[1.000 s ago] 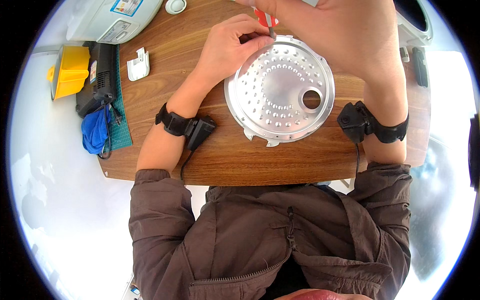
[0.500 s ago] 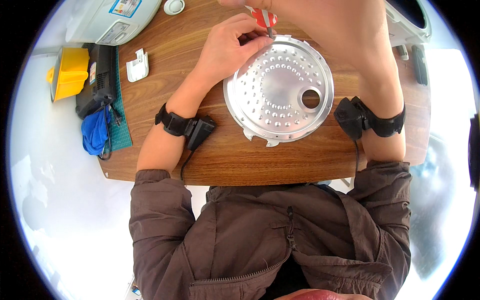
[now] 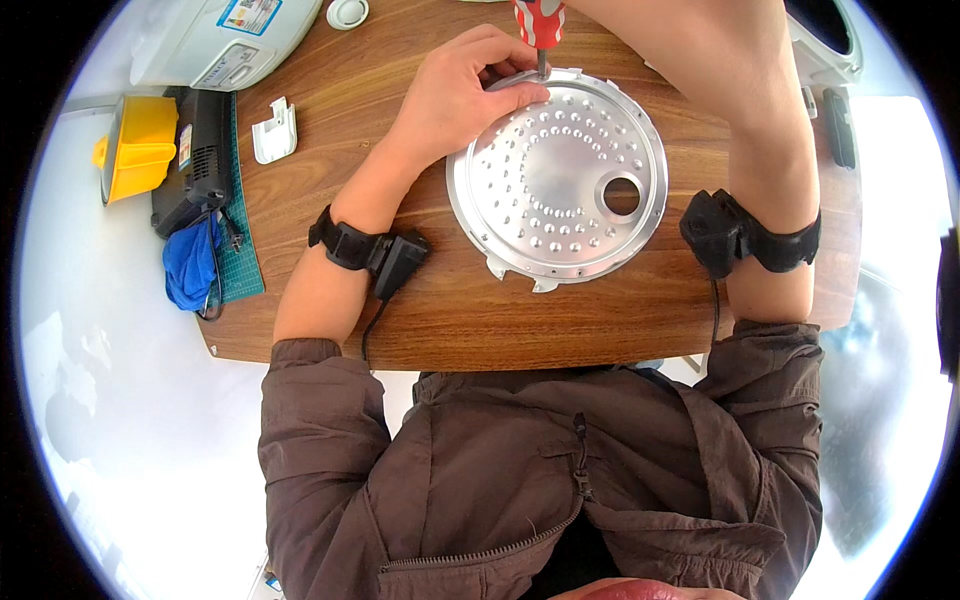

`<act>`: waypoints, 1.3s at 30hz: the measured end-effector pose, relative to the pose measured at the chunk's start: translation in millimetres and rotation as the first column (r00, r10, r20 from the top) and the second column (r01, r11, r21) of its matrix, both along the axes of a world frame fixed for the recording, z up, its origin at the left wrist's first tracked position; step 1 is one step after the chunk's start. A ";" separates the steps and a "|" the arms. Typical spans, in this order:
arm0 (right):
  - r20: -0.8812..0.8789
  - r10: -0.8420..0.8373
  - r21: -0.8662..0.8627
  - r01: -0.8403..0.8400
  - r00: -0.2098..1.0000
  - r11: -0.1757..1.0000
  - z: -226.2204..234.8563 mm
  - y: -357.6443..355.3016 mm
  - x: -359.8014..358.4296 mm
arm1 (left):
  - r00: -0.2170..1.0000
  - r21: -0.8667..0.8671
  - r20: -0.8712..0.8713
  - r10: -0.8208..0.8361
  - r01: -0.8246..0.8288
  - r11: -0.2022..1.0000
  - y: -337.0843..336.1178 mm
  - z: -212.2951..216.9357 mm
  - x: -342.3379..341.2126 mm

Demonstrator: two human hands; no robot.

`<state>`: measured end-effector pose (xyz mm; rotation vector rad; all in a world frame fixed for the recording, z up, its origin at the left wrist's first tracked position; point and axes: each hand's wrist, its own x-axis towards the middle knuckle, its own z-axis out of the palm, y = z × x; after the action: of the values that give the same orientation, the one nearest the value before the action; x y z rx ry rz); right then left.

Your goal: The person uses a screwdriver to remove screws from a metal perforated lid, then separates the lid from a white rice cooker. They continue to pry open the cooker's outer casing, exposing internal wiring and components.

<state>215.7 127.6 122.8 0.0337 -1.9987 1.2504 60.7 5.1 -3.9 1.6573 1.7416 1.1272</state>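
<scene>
A round silver metal plate (image 3: 560,180) lies on the wooden table, its face dotted with raised bumps and pierced by one large hole near the right. My left hand (image 3: 472,92) is closed at the plate's upper left rim, thumb on the edge and fingers curled beside it. A red and white screwdriver (image 3: 541,28) stands nearly upright, its shaft meeting the rim right by my left fingertips. My right forearm (image 3: 725,70) reaches over the plate's upper right; the hand itself is past the upper edge of the picture. Any screw under the tip is hidden.
At the upper left stands a white appliance body (image 3: 215,45), with a small white plastic part (image 3: 275,131) nearby. A yellow container (image 3: 142,143), black case (image 3: 205,150) and blue cloth (image 3: 190,265) sit at the left edge. Another white housing (image 3: 825,50) is at the upper right.
The screwdriver has gone from tilted to nearly upright, its handle shifting right. My right forearm has swung slightly right and its hand has left the picture. Left hand and plate look still.
</scene>
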 end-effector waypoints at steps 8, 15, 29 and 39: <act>-0.022 -0.243 0.258 0.240 0.970 0.936 9.2 -8.7 5.6 | 1.000 0.002 0.009 -0.013 0.013 1.000 -0.2 -4.4 -2.9; -0.067 0.079 -0.038 -0.082 0.995 0.996 -7.8 5.2 -3.0 | 1.000 -0.015 -0.007 -0.005 0.005 1.000 0.8 0.3 0.4; -0.135 -0.134 0.449 0.181 0.982 0.875 -6.1 14.5 -4.7 | 1.000 0.006 -0.017 -0.010 0.010 1.000 0.6 0.1 -1.8; -0.188 0.150 0.229 -0.105 0.971 0.968 -14.3 26.1 -9.8 | 1.000 0.035 -0.009 -0.016 0.016 0.999 0.5 -3.8 -2.1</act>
<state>205.9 153.7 108.5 0.3891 -1.9683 1.0536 58.6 5.6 -7.7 1.6969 1.7201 1.1512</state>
